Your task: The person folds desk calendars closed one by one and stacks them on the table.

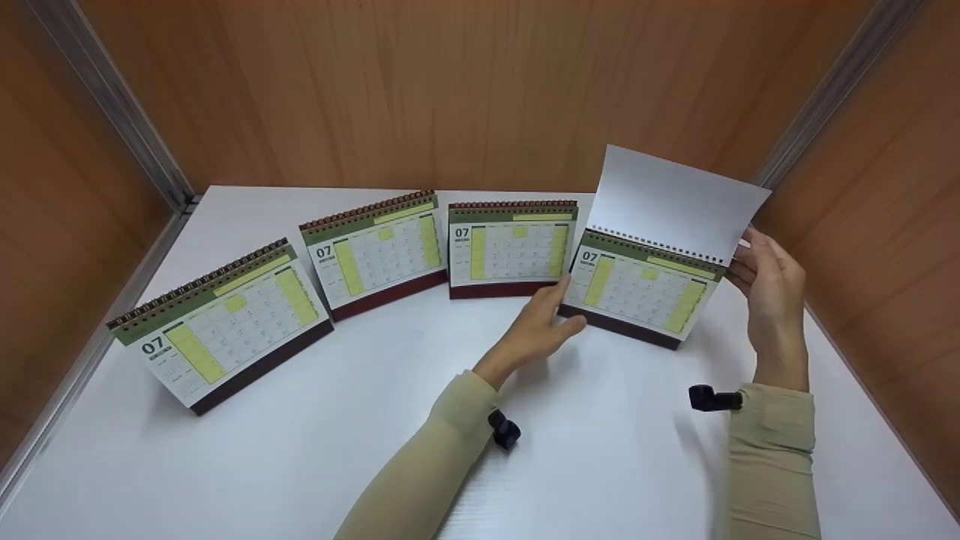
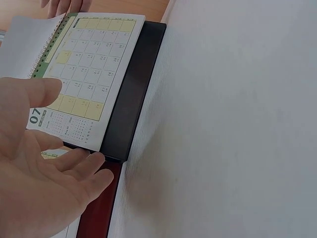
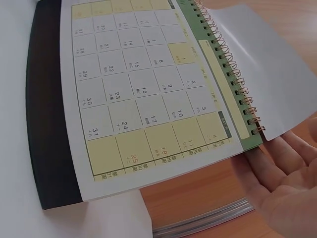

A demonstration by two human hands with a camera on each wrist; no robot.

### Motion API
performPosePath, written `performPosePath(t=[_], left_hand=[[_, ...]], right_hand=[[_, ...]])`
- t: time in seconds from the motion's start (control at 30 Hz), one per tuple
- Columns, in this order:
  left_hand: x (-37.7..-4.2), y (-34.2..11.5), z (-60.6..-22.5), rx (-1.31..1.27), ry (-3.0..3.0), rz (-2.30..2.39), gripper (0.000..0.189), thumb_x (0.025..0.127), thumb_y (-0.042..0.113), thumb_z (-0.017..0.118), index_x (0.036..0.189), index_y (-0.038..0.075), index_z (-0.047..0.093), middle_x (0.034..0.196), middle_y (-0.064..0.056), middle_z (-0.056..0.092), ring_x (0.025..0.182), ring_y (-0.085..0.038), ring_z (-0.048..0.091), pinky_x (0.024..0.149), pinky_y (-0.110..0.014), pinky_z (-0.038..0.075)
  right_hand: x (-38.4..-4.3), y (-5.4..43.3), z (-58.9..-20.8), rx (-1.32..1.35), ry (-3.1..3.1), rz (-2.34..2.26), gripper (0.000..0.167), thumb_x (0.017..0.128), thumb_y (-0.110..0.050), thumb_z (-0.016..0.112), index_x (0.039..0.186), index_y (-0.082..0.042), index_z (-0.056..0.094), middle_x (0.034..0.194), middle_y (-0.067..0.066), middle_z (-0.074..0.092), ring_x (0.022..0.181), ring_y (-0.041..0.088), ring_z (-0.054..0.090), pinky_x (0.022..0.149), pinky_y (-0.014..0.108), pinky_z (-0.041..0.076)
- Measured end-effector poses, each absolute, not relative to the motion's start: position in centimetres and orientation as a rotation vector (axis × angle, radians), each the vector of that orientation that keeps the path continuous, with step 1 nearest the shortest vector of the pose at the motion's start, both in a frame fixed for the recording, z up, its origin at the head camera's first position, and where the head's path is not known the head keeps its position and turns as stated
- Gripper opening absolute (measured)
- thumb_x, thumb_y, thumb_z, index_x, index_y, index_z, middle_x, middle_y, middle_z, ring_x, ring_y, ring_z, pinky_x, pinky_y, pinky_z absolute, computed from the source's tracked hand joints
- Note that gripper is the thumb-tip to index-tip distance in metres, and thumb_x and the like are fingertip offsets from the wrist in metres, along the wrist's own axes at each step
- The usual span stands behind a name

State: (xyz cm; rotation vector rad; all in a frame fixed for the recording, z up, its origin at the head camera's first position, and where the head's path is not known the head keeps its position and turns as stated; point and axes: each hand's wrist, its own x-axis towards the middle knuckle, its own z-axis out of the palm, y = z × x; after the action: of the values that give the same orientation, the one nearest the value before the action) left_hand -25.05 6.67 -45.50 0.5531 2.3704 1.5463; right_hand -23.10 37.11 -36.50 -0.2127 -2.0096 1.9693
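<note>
The rightmost desk calendar [image 1: 637, 292] stands tilted on its dark base, showing a July page. From its spiral top rises a turned-up page [image 1: 667, 202], its blank white side toward me. My left hand [image 1: 534, 326] is at the calendar's lower left corner, fingers extended and thumb apart; in the left wrist view the thumb [image 2: 47, 92] overlaps the printed page. At the upper right edge, beside the spiral, is my right hand [image 1: 772, 289]. Its fingers [image 3: 287, 161] reach loosely behind the turned-up page, their tips partly hidden.
Further left stand three similar calendars, also on July: a red-based one [image 1: 514, 251] adjoining the left hand, another red-based one [image 1: 379, 255], and a dark-based one [image 1: 225, 326]. Wooden panels [image 1: 480, 90] enclose the white table [image 1: 360, 435] at the back and sides.
</note>
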Motion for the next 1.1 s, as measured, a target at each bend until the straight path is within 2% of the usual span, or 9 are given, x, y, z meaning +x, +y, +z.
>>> performPosePath(t=[0.27,0.6,0.73,0.93,1.1], left_hand=[[-25.13,6.55,-45.54,0.578,2.382,1.545,0.079,0.108,0.029,0.062,0.172,0.017,0.017,0.171,-0.012,0.031,0.159,-0.027,0.031,0.130,-0.045,0.024],[-25.14,6.49,-45.35,0.574,2.385,1.537,0.079,0.108,0.029,0.062,0.171,0.017,0.016,0.170,-0.012,0.033,0.157,-0.026,0.033,0.130,-0.043,0.026],[-25.15,6.54,-45.40,0.565,2.385,1.543,0.079,0.108,0.029,0.062,0.172,0.018,0.017,0.171,-0.011,0.032,0.157,-0.027,0.033,0.130,-0.044,0.025],[-25.09,6.56,-45.47,0.568,2.386,1.546,0.079,0.108,0.029,0.063,0.172,0.019,0.017,0.171,-0.011,0.032,0.158,-0.027,0.032,0.130,-0.045,0.025],[-25.07,6.50,-45.50,0.564,2.387,1.541,0.079,0.108,0.031,0.062,0.172,0.021,0.017,0.171,-0.011,0.032,0.158,-0.027,0.032,0.130,-0.046,0.025]], right_hand=[[-23.16,37.35,-36.65,-0.145,-1.965,2.064,0.048,0.111,-0.042,0.053,0.143,-0.008,0.063,0.126,0.000,0.072,0.118,0.014,0.067,0.100,0.021,0.053],[-22.52,38.12,-36.71,0.009,-2.005,2.124,0.051,0.112,-0.040,0.054,0.148,-0.005,0.062,0.130,0.002,0.075,0.121,0.015,0.069,0.103,0.021,0.053],[-22.50,37.98,-36.82,0.028,-1.989,2.128,0.048,0.114,-0.037,0.049,0.142,-0.003,0.065,0.125,0.002,0.077,0.119,0.018,0.069,0.102,0.021,0.052],[-22.68,37.77,-36.94,0.105,-1.945,2.130,0.048,0.115,-0.034,0.044,0.125,0.003,0.074,0.114,0.003,0.079,0.111,0.021,0.070,0.103,0.026,0.051],[-22.78,37.79,-36.97,0.115,-1.952,2.130,0.049,0.114,-0.036,0.046,0.126,0.002,0.074,0.115,0.003,0.077,0.112,0.021,0.068,0.103,0.025,0.050]])
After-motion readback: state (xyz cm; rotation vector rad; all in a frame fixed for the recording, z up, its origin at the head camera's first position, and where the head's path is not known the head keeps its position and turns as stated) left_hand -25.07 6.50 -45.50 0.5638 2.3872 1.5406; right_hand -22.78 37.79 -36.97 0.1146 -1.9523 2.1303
